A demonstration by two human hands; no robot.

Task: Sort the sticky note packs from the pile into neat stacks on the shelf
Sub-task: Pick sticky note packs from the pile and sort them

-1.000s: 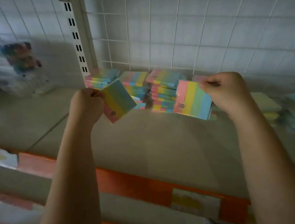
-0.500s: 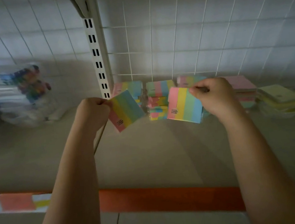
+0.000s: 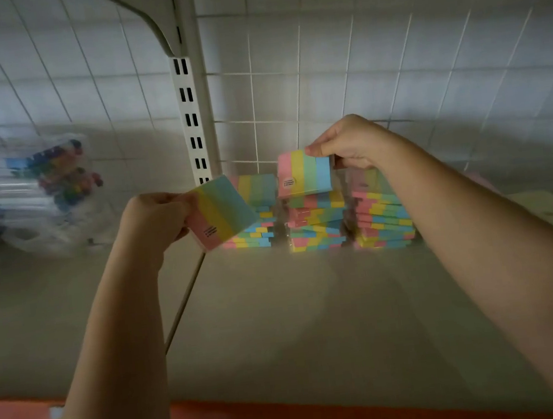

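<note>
At the back of the shelf (image 3: 314,308), against the wire grid, three stacks of striped sticky note packs stand side by side: the left stack (image 3: 256,225), the middle stack (image 3: 316,222) and the right stack (image 3: 383,218). In the head view, the only one there is, the right hand (image 3: 347,149) pinches a pack (image 3: 303,172) by its upper right corner, thumb and fingers closed on it, holding it nearly upright just above the middle stack and apparently not yet resting on it. The left hand (image 3: 155,219) grips a second pack (image 3: 222,212) by its left edge, tilted, in front of the left stack. A clear bag of coloured items (image 3: 42,191) lies well apart on the left (too blurred to name its contents). The next move looks like laying each pack flat on its stack. The risk lies there: the stacks are tall, their layers already slightly staggered, and they stand close together, so a pack set down off-centre or with a push could slide off or nudge a neighbouring stack askew.
</note>
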